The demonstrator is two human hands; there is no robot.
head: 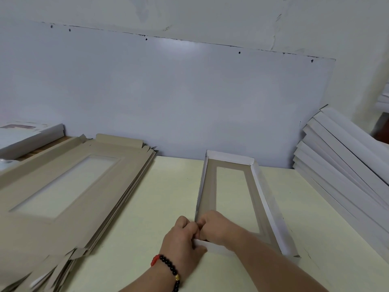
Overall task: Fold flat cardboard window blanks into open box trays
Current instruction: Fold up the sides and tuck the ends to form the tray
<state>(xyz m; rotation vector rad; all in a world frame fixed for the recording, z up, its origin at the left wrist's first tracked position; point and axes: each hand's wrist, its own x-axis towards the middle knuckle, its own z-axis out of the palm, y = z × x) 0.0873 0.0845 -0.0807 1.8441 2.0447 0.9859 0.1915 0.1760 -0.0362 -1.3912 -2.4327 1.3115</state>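
Lengthwise, the tray (255,199) runs away from the person, both hands' fingers (195,228) pinching its near-left corner.

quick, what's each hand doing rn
Left hand: closed, gripping the near-left corner of the tray.
Right hand: closed, pinching the same corner.

Tray's (261,186) near-left corner behind hands

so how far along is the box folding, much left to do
Done: folded trays lean stacked at the right. In hand: one tray has its walls up, and the left hand and right hand are pinching its near left corner. Left: a thick pile of flat blanks.
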